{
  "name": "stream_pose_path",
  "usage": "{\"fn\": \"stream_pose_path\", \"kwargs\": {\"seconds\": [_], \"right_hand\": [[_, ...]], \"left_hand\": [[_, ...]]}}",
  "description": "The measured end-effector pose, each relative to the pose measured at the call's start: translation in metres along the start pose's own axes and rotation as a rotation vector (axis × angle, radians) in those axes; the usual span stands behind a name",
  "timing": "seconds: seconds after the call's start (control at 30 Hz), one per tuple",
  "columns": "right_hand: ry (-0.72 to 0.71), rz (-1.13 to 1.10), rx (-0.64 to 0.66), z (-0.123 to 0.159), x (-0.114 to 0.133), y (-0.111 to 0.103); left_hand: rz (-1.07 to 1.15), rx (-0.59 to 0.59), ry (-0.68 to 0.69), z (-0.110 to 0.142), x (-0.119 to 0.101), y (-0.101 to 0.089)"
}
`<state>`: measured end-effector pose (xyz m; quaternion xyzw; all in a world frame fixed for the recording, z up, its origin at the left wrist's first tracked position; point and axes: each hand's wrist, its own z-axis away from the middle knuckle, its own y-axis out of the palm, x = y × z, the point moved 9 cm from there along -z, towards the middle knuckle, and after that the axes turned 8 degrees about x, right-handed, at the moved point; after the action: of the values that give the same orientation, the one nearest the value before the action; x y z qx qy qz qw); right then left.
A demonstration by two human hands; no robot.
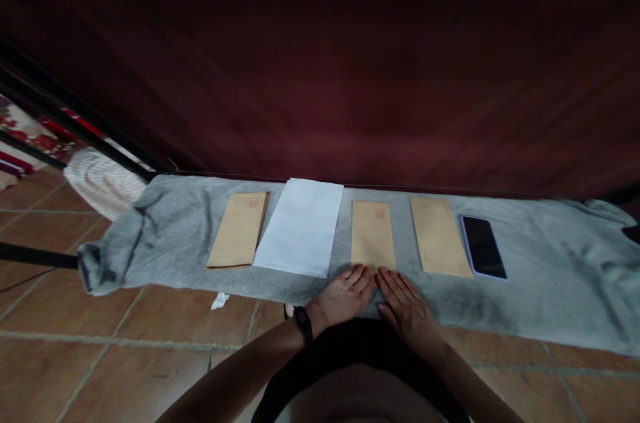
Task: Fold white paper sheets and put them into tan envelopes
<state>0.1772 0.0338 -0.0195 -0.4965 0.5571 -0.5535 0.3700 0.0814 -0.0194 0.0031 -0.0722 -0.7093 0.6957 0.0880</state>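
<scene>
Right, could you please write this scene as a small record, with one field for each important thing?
left hand: fingers on near end of middle envelope; dark band on wrist
right hand: fingertips at the same end
left envelope: brown, left of white paper
right envelope: brown, between middle envelope and phone
phone: screen dark
support: grey cloth under the row
floor: brown tiles

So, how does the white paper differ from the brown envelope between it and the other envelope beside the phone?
The white paper is larger and looks blank; the brown envelope has a reddish mark near its top. The left hand and right hand touch the envelope, not the paper. Both lie flat.
</scene>
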Motion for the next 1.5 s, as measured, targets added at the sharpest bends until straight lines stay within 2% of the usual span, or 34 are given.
{"fn": "stream_pose_path", "kwargs": {"seconds": [0.13, 0.3, 0.43, 0.67, 0.87, 1.0, 1.17, 1.5], "right_hand": [[0.005, -0.012, -0.005, -0.001, 0.0, -0.001], [0.019, -0.019, -0.014, -0.001, 0.0, 0.0], [0.016, -0.012, -0.03, -0.002, 0.001, -0.002], [0.007, 0.019, -0.033, -0.005, 0.003, -0.008], [0.014, 0.023, -0.022, -0.005, 0.003, -0.007], [0.021, 0.023, -0.017, -0.006, 0.003, -0.007], [0.028, -0.007, -0.024, -0.008, 0.002, -0.01], [0.043, -0.007, 0.005, -0.008, 0.002, -0.009]], "left_hand": [[0.062, 0.044, -0.036, -0.014, 0.007, 0.002], [0.132, -0.02, -0.155, -0.033, 0.026, 0.004], [0.17, -0.007, -0.204, -0.049, 0.039, 0.015], [0.185, 0.039, -0.32, -0.092, 0.076, 0.033], [0.177, 0.05, -0.403, -0.124, 0.1, 0.033], [0.209, 0.053, -0.428, -0.136, 0.107, 0.037], [0.221, -0.003, -0.418, -0.145, 0.11, 0.037], [0.162, -0.011, -0.387, -0.145, 0.108, 0.036]]}}
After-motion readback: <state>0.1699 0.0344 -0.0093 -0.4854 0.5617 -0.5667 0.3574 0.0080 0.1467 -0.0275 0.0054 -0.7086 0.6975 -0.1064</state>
